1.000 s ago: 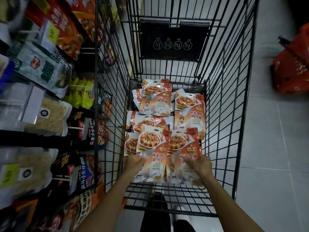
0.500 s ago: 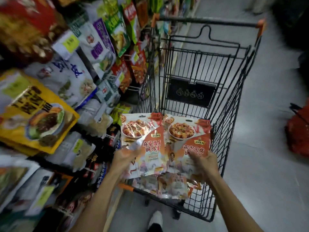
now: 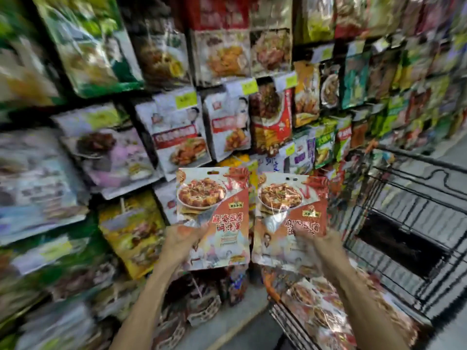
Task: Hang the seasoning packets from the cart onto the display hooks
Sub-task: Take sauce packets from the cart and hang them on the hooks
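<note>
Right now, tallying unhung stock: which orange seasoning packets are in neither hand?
The heap of packets lying flat in the cart. The left packet and right packet stand upright, gripped by the left hand and right hand.

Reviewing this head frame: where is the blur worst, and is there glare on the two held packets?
Head view: motion blur smears the shelf packets at far left most; the left packet is sharpest, its print partly legible; the right packet and right hand are softer; both held packets show silvery glare patches mid-face; the wide lens bends the cart wires.
</note>
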{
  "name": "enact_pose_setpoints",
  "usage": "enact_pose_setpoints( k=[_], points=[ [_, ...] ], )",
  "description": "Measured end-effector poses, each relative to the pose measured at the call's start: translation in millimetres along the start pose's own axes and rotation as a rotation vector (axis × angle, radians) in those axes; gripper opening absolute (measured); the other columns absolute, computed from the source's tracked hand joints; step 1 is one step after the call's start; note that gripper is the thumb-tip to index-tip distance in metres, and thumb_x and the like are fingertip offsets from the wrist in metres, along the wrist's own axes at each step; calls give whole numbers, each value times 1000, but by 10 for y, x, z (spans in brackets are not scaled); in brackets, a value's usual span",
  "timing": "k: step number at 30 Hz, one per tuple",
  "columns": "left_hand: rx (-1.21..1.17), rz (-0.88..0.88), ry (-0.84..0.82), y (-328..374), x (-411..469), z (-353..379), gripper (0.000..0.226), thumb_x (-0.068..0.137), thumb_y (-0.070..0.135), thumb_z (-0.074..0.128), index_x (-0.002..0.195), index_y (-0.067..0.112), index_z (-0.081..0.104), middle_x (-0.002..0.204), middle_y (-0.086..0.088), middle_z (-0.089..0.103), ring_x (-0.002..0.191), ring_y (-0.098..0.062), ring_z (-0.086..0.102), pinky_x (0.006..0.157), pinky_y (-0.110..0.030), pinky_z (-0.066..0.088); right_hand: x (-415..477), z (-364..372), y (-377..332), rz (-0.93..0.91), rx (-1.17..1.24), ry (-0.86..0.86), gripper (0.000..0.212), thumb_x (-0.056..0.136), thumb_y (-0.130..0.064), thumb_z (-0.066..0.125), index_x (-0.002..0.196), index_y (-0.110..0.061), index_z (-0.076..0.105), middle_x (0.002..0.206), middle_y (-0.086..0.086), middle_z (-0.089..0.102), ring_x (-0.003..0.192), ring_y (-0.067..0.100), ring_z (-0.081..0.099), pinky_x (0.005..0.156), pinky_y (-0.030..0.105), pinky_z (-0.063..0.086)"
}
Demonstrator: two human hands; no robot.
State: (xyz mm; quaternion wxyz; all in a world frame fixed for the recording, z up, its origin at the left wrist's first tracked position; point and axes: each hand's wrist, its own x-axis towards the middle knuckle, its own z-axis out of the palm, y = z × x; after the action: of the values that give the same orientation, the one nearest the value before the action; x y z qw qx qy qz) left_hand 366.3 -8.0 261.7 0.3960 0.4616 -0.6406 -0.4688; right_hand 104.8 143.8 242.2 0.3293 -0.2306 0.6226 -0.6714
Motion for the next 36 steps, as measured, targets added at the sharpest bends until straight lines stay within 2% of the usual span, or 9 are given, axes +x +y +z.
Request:
enact_pose_setpoints(
  k=[3,7,12,20,25,27,29,33,36],
  points=[
    [35,52,171,173,-239,-759,54,57,58,73,44,12,49,44,-14,46,34,-18,42,35,-21,30,-103,585,-179,-48,6,-163,23,68,-21,80,84,-7,72,81,6,76,72,22,71,63,32,57],
    [31,106,395,346,-636,-1675,46,60,53,72,37,21,49,37,-6,47,29,-12,39,32,-18,29,-367,1474,-353,-103,16,-377,20,70,-15,79,86,-6,72,79,4,76,68,16,70,53,22,54],
    [12,180,609,319,-1170,-2737,54,74,38,74,48,1,45,47,-15,43,41,-15,38,41,-21,30,-906,2593,-477,-163,7,-624,7,77,-10,75,75,-7,69,59,-7,71,48,2,63,40,11,43],
    [22,150,819,59,-1757,-4205,42,73,43,73,48,17,52,52,-7,52,47,-12,47,46,-27,35,-1770,4157,-431,-165,3,-930,19,69,-30,80,76,-17,67,64,-12,71,57,-2,65,50,9,45],
    [14,161,830,-81,-1720,-4899,39,78,36,72,52,11,57,54,-3,55,48,-10,49,49,-27,37,-2016,4885,-476,-163,-52,-939,46,69,-41,79,92,-3,68,75,1,73,68,7,67,57,14,47],
    [4,164,804,-105,-1649,-5081,45,79,34,72,58,0,53,57,-10,51,50,-12,48,50,-25,37,-2047,5136,-504,-162,-57,-920,34,73,-35,78,91,-7,69,75,-1,73,66,3,67,54,11,47],
    [9,171,818,-131,-1552,-5237,44,79,31,73,48,12,49,49,-4,48,43,-10,46,44,-18,35,-2069,5359,-535,-171,-57,-910,23,74,-31,78,87,-14,69,75,-10,73,68,1,67,53,9,47],
    [16,191,833,-151,-1382,-5392,45,75,30,74,38,19,52,40,6,50,38,-4,46,39,-12,34,-2054,5632,-553,-163,-95,-836,29,75,-29,79,95,-10,69,94,3,73,91,19,66,82,34,52],
    [-25,200,805,-197,-1318,-5421,43,79,22,73,38,21,58,40,6,54,38,0,49,39,-11,37,-2038,5706,-515,-146,-114,-804,32,75,-30,79,94,-6,70,92,5,73,89,20,67,81,36,52]
  ],
)
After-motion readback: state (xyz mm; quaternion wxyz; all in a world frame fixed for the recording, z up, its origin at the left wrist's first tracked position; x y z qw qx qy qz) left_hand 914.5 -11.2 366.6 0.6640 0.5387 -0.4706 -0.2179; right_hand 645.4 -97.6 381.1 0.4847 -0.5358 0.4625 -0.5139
